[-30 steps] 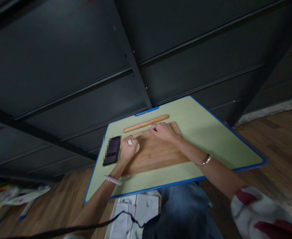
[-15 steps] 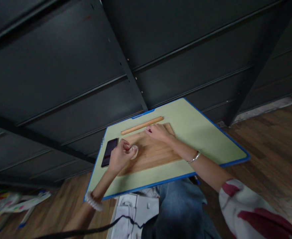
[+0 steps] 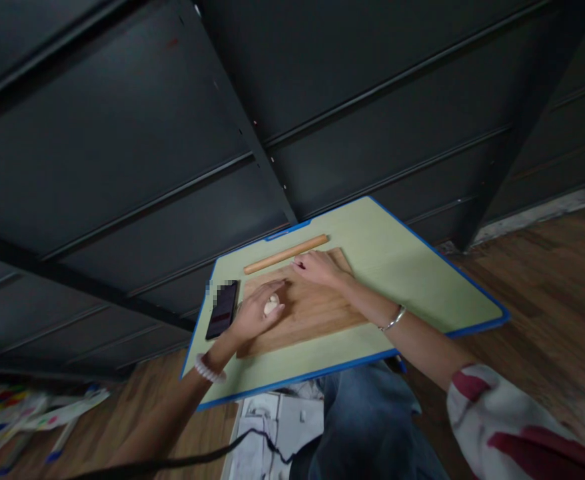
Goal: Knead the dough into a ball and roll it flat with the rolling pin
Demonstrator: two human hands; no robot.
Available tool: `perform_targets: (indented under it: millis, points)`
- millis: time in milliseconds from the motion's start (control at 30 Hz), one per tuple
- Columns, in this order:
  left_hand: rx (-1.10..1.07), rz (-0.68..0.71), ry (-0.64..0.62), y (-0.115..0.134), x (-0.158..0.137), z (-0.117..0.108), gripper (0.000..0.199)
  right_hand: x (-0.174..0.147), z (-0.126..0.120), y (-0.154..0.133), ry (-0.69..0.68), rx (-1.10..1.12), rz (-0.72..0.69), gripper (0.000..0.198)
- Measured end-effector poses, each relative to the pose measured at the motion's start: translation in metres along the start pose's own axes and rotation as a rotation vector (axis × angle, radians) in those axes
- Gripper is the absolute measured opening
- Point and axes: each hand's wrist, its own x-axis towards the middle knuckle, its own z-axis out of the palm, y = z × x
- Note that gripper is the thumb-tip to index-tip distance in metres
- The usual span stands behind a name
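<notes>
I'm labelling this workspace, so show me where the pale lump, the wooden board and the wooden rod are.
Pale lump (image 3: 271, 307): head view, middle of its visible part.
Wooden board (image 3: 313, 308): head view, bare top surface.
Wooden rod (image 3: 286, 254): head view, middle of its length.

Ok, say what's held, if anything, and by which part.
The left hand cups the sides of a pale, round, doughy lump; firm grip is unclear. The right hand lies at the far edge of a flat, tan wooden board; any hold is hidden.

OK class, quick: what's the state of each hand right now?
Left hand: open, cupped around dough.
Right hand: curled closed; whether it holds anything can't be told.
</notes>
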Motion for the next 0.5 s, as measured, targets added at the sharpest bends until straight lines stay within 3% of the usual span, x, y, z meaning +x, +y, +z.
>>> perform_targets:
  millis: [100,267,500]
  points:
    - [-0.025,0.022,0.009,0.009,-0.004,0.004,0.045,0.001,0.004,0.001,0.009,-0.006,-0.005,0.037]
    - [-0.026,0.087,0.050,0.016,-0.004,0.012,0.018,0.003,0.005,0.002,0.007,-0.001,-0.022,0.038]
    - [-0.094,-0.060,0.148,0.022,0.006,0.018,0.031,0.002,0.000,-0.003,-0.034,-0.037,-0.006,0.040]
